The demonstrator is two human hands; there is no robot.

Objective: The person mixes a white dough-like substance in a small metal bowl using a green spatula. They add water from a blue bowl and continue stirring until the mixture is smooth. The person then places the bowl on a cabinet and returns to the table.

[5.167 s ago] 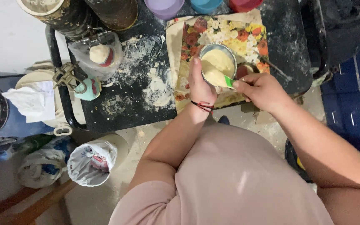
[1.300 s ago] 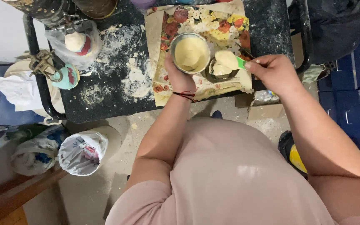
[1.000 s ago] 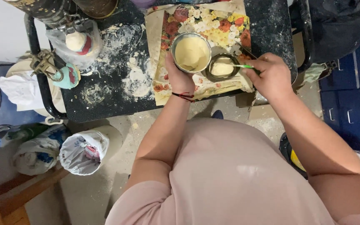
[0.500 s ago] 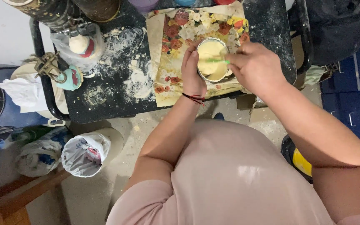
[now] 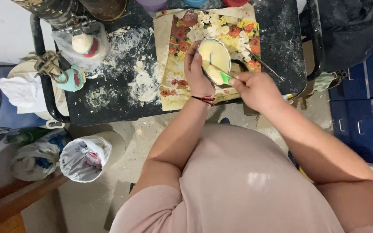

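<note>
Round metal bowl [image 5: 214, 55] of pale batter sits over the floral cloth [image 5: 182, 82] on the dark tabletop [image 5: 109, 103]. My left hand [image 5: 196, 71] wraps its rim, fingers curled on it. My right hand [image 5: 255, 88] pinches a green-handled tool [image 5: 223, 76], blade in the batter, probably a spatula. Flour smears left; white-bagged bin [image 5: 85, 157] on floor.

Place: a home craft corner
Signs: flour-dusted black table [image 5: 121, 86], floral cloth [image 5: 182, 56], lined bin [image 5: 85, 157], blue drawers [image 5: 368, 108]
</note>
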